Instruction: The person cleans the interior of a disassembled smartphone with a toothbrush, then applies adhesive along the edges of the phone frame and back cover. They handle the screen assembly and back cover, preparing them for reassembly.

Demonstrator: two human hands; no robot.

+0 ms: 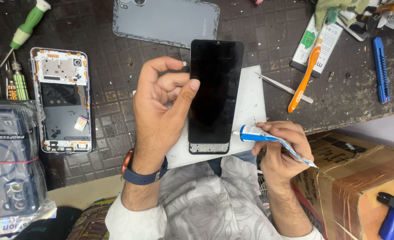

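- Black glass of a phone screen panel lies face up on a white pad near the front edge of the bench, its long side running away from the person, so both long edges sit within easy reach.
- The left hand rests against the panel's left edge, thumb tip touching the glass and the fingers curled; a tiny pale bit seems to be pinched at the tip of the forefinger, though it is too small to tell what it is. That grip looks meant to steady the panel so it does not slide on the pad.
- The right hand is closed round a small glue tube, white and blue, crumpled at its tail. Its nozzle points left and touches or nearly touches the panel's lower right edge, held low and flat, as one would to lay a thin line along the rim.
- At the bench's left edge lies an opened phone body, its inner parts facing up, well apart from the panel.
- A grey back cover lies at the far edge, just beyond the panel's top.
- To the right of the pad lie metal tweezers and an orange toothbrush, kept close but off the pad.
- A green-handled screwdriver lies at the far left corner.
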